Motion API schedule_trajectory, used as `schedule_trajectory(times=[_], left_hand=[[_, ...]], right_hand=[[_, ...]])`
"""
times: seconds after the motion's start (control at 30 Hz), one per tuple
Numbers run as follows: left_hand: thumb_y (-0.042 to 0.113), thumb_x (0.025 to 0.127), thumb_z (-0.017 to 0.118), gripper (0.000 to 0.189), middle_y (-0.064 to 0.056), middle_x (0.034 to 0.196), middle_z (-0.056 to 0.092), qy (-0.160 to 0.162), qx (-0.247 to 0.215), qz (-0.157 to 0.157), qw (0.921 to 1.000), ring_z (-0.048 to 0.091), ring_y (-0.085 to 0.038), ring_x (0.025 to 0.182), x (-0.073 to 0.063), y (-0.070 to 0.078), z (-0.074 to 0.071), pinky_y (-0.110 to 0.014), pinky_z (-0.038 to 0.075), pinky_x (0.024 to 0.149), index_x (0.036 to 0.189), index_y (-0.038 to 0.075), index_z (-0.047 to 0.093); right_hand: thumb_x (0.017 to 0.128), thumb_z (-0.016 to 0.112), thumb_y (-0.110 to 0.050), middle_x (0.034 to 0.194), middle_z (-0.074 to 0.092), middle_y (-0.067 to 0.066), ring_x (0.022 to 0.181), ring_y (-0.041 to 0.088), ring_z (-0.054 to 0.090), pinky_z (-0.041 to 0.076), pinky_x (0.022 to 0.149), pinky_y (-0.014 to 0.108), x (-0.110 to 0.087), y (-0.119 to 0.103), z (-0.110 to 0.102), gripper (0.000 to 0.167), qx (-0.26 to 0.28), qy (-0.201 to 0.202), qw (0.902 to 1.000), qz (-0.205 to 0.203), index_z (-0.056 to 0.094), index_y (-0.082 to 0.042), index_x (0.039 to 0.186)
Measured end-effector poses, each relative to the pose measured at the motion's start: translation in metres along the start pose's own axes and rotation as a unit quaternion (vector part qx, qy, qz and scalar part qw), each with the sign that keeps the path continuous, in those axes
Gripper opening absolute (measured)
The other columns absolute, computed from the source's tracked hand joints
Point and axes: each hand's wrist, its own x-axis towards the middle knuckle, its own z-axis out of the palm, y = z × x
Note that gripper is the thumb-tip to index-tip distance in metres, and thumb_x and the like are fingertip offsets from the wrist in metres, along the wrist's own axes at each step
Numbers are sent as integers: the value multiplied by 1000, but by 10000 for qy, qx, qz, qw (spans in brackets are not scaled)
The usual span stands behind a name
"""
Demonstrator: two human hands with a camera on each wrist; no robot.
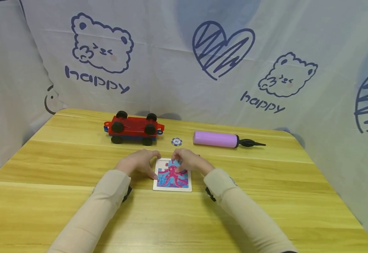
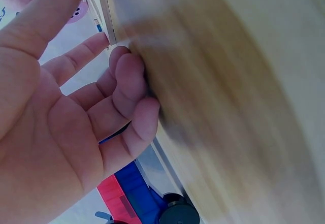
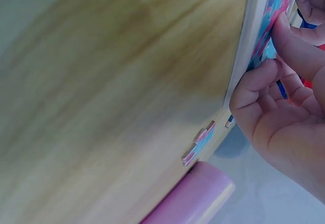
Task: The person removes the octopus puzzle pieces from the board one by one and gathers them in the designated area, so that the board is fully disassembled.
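Observation:
A white-framed jigsaw puzzle [image 1: 172, 190] with a pink octopus on blue lies on the wooden table. Its upper left part shows bare white. My left hand [image 1: 138, 162] holds the puzzle's left side, thumb at the edge and index finger by the far corner; in the left wrist view the index fingertip touches the frame. My right hand [image 1: 187, 160] is over the upper right part, thumb and index finger pinching a light blue puzzle piece [image 1: 173, 163] near the top. Those fingers partly cover it. Another loose puzzle piece [image 3: 199, 142] lies beyond the right hand.
Behind the puzzle, a red and blue toy wagon [image 1: 133, 127] with black wheels stands at the left. A blue and white poker chip [image 1: 176, 141] lies beside a purple hand pump [image 1: 216, 139] with a black nozzle. A printed white curtain [image 1: 168, 88] hangs behind the table.

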Motion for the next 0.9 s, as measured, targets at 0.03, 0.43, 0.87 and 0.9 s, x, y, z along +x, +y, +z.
schedule_trajectory(times=[0.03,0.43,0.87,0.9], left_hand=[[32,69,77,64,-15,121,49,3,2,6,10000,44,-30,108,0,0,0,-48,33,94,122,9,48],[32,69,77,66,-15,122,49,15,63,44,10000,44,-30,109,1,-1,1,-47,33,94,123,9,48],[31,68,78,66,-16,121,49,43,108,166,9998,45,-32,109,-1,0,1,-48,34,93,121,7,48],[31,68,78,66,-16,121,49,39,101,160,9998,45,-32,109,-1,0,1,-48,34,93,122,7,48]], right_hand=[[73,71,-1,89,51,3,86,17,47,41,81,29,0,1,0,31,-27,11,10000,-54,54,-7,98],[74,69,0,91,51,6,85,20,48,43,77,31,-3,4,1,37,0,85,9995,-304,54,-10,106],[77,68,-2,111,49,10,98,24,50,43,83,35,-5,7,4,38,-62,56,9983,-574,59,-15,112],[77,68,-2,110,49,11,98,24,50,44,82,35,-5,7,3,38,-49,61,9984,-563,59,-15,112]])
